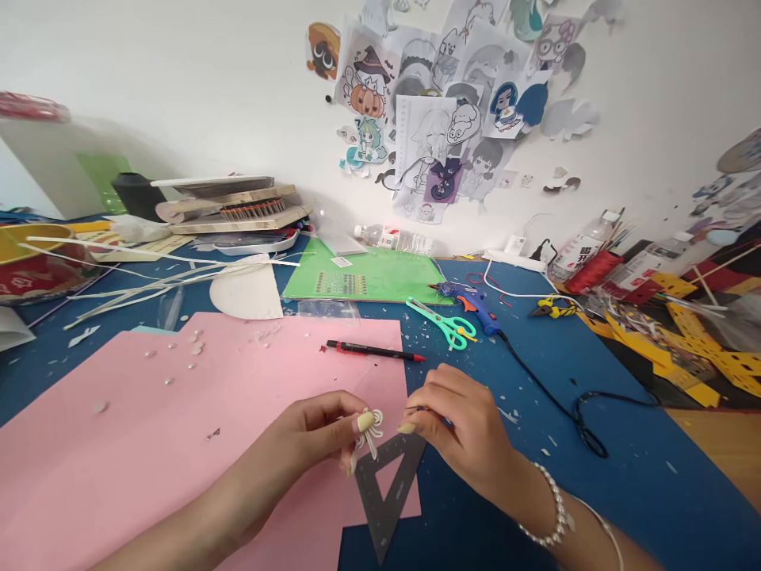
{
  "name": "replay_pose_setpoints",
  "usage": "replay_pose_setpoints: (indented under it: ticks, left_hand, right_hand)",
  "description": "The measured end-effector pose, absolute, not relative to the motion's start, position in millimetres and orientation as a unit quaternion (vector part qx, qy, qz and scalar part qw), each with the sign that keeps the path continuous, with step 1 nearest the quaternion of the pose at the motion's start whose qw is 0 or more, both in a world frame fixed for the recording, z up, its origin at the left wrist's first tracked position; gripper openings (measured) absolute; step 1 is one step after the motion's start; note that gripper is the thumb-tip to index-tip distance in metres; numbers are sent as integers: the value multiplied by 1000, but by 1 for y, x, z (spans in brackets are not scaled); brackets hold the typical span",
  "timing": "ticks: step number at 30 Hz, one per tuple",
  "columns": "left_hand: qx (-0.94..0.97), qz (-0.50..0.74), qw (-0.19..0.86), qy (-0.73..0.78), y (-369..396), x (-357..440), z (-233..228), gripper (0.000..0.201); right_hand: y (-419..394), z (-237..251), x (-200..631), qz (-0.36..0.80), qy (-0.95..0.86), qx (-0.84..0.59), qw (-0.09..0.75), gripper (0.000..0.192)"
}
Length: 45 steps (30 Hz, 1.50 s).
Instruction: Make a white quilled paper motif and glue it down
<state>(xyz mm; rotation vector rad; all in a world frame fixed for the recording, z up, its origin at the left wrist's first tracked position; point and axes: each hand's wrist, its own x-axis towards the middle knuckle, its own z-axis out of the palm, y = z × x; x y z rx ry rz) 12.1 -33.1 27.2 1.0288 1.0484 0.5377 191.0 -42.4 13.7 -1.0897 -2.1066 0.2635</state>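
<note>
My left hand (318,434) pinches a small cream paper bow (372,432) between thumb and fingers, just above the pink paper sheet (148,428). My right hand (467,432), with a pearl bracelet at the wrist, is closed close to the bow's right side, fingertips together on something thin and dark that I cannot make out. A grey triangle ruler (386,492) lies under both hands at the pink sheet's lower right corner. A red and black pencil (374,350) lies on the pink sheet beyond my hands.
Teal scissors (443,321) and a blue glue gun (472,305) with a black cord lie on the blue table. A green sheet (380,274) sits behind. White paper strips (136,277) spread at left. Yellow cardboard pieces (690,341) pile at right. Drawings cover the wall.
</note>
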Motion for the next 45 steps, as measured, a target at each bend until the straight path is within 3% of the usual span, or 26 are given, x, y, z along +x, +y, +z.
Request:
replay_pose_setpoints:
  ticks: [14,19,23,28,32,39,45]
  left_hand:
    - [475,221,728,442,-28,6,24,17]
    - [478,230,706,470,-31,9,24,17]
    - [481,255,679,493,-33,12,26,19]
    - [464,286,682,488,-35,14,26,16]
    - [465,287,688,478,-34,12,25,16]
    - [384,246,777,434,-30,5,22,11]
    - [356,273,791,416,-30,2,17,11]
  right_hand:
    - [-39,9,189,91,-825,-431,353,18]
    - [-39,10,189,93,-810,-465,345,27]
    - [-42,13,187,112,-800,-467,360,15]
    - [-43,7,187,94,-798,-456,383,40]
    - [-42,3,190,184,-753,-450,443,50]
    - [-36,15,194,471,-610,-410,488,25]
    - [-28,11,200,611,-489,-368,502,35]
